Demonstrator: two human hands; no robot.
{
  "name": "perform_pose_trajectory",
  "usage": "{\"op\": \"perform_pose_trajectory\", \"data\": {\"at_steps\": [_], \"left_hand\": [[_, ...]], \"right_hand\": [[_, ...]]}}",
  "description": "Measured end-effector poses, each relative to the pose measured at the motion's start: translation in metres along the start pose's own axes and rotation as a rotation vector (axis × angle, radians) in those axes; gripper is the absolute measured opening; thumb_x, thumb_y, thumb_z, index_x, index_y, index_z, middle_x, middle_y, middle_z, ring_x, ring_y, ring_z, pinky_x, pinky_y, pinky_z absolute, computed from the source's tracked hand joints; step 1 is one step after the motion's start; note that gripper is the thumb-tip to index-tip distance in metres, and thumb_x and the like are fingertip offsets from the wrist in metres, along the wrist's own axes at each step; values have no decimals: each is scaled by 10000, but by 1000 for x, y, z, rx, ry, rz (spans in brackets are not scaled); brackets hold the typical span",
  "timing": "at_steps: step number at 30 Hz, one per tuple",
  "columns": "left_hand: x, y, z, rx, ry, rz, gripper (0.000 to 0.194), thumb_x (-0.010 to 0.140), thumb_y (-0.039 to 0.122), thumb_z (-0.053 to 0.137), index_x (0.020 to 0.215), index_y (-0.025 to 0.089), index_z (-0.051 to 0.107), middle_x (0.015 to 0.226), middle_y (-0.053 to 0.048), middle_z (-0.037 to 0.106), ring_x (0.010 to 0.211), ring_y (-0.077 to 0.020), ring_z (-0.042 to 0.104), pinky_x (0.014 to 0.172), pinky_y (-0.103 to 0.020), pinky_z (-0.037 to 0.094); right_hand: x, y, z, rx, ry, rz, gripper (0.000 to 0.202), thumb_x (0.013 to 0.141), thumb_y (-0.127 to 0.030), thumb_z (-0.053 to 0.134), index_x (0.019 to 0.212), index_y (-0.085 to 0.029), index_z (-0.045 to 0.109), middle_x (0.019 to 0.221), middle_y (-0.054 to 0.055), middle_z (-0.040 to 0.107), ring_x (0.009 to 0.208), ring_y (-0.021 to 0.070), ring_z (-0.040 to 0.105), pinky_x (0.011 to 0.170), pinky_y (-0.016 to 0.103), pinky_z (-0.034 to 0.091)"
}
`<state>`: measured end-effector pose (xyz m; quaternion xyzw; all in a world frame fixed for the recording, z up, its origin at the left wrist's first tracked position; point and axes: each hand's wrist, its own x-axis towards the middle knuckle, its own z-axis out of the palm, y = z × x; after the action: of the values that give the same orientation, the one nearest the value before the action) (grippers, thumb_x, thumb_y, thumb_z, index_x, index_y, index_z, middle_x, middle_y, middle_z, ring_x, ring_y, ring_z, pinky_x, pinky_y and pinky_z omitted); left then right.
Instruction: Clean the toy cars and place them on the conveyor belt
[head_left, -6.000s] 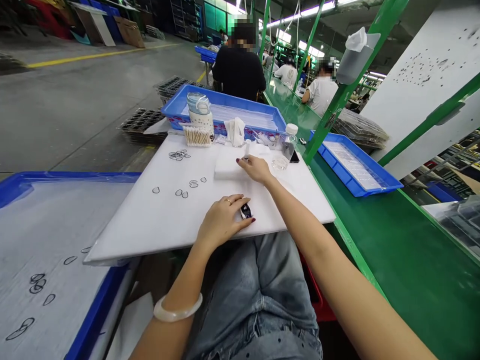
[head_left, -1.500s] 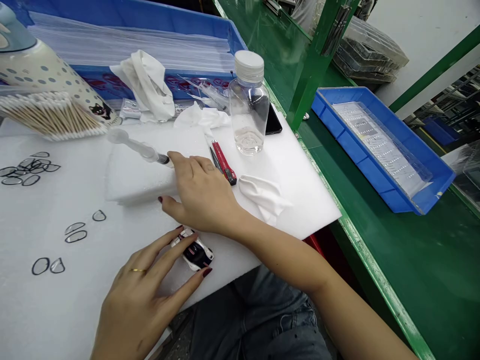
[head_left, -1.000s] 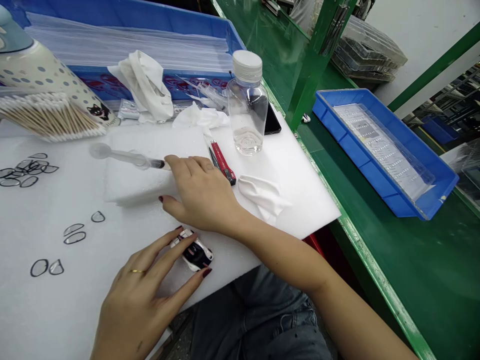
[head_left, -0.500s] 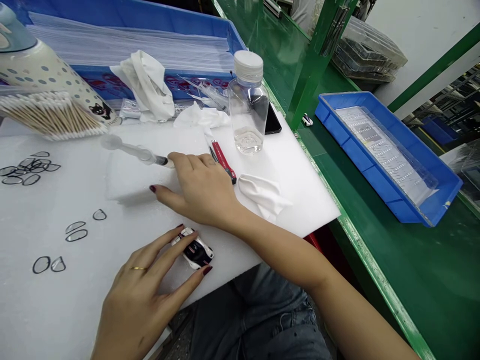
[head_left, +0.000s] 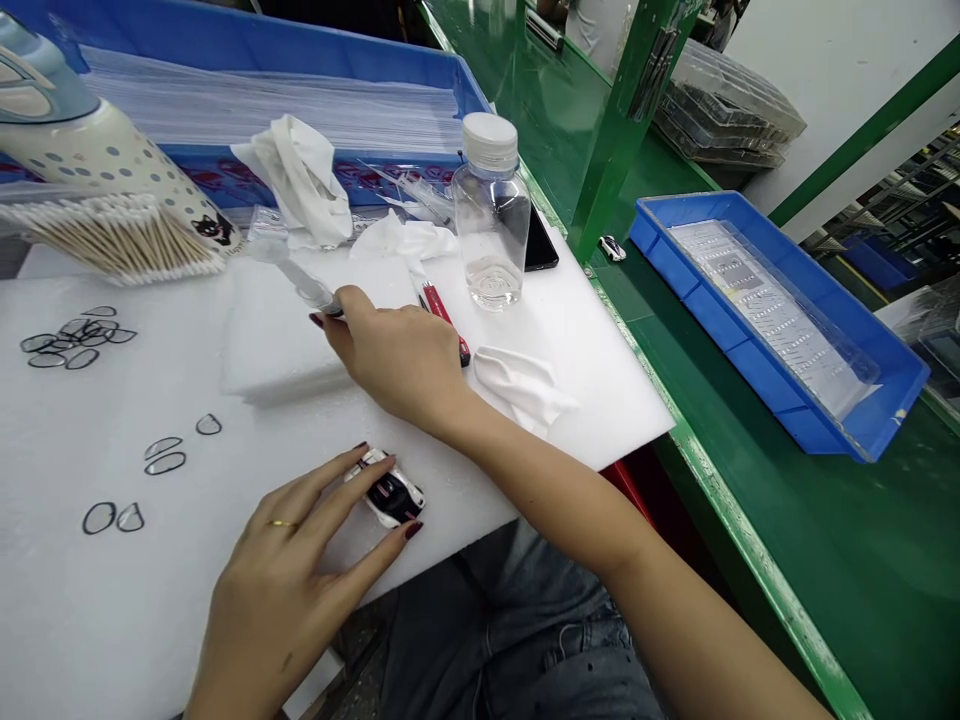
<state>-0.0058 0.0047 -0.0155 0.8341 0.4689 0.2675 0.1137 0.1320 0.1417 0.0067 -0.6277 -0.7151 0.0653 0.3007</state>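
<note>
A small white and black toy car rests on the white foam sheet, with the fingertips and thumb of my left hand around it. My right hand is closed on the end of a clear syringe, thumb and forefinger pinching it over a white foam block. Just beyond that hand lies a red utility knife. Several thin black-edged rings form a pile at the left, and a few more lie nearer to my left hand.
Cotton swabs, a dotted bottle, crumpled white tissue and a clear bottle stand along the back. Behind them is a blue tray. Another blue tray sits on the green bench, right.
My right thumb has closed in against the syringe, which is now lifted and tilted more steeply. My left hand stays around the toy car. The view has shifted slightly.
</note>
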Motion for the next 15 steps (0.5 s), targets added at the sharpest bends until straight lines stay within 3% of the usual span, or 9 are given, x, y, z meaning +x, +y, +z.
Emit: {"op": "perform_pose_trajectory", "data": {"at_steps": [4, 10, 12, 15], "left_hand": [[-1, -2, 0, -2, 0, -7, 415, 933, 484, 519, 1318, 330, 533, 1350, -62, 567, 1123, -333, 586, 990, -506, 464], [-3, -4, 1, -10, 15, -24, 447, 905, 497, 555, 1317, 323, 553, 1354, -39, 589, 1147, -303, 588, 988, -451, 485], [-3, -5, 2, -16, 13, -23, 438, 897, 492, 565, 1302, 325, 562, 1351, -37, 591, 1142, -296, 591, 973, -442, 489], [-1, -4, 3, -9, 35, -4, 409, 890, 472, 565, 1265, 311, 578, 1320, -47, 610, 1121, -296, 604, 941, -439, 493]], "right_hand": [[-1, 9, -29, 141, -144, 32, 375, 1030, -462, 402, 1219, -195, 584, 782, 35, 688, 769, 213, 664, 725, 351, 513], [-9, 27, -81, 838, -63, -2, 158, 973, -260, 479, 1028, -193, 611, 1128, 29, 688, 1105, 143, 625, 981, 288, 496], [-30, 23, -96, 976, -90, -22, 140, 932, -204, 477, 986, -198, 606, 1103, 30, 686, 1080, 146, 632, 986, 308, 503], [-78, 17, -105, 1247, -274, 30, 97, 869, -269, 571, 910, -194, 617, 884, 25, 665, 866, 160, 648, 865, 324, 546]]}}
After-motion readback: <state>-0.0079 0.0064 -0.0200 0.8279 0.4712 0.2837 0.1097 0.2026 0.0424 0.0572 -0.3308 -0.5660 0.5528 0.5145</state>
